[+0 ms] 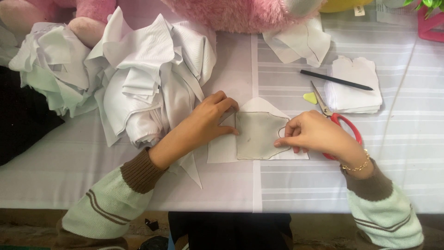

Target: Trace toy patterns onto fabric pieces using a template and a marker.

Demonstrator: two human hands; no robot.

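On the striped pale surface (323, 185), the left hand (206, 121) lies flat, fingers spread, pinning a grey, stiff, shield-shaped template (256, 135) onto a white cloth piece (222, 148). The right hand (310, 133) pinches its grip shut at the template's right edge. Red-handled scissors (340, 121), a black pencil (335, 80) and a stack of cut white pieces (354, 85) lie farther right; crumpled white fabric (138, 74) heaps left.

Mint sleeves, brown cuffs, gold bracelet (357, 166)
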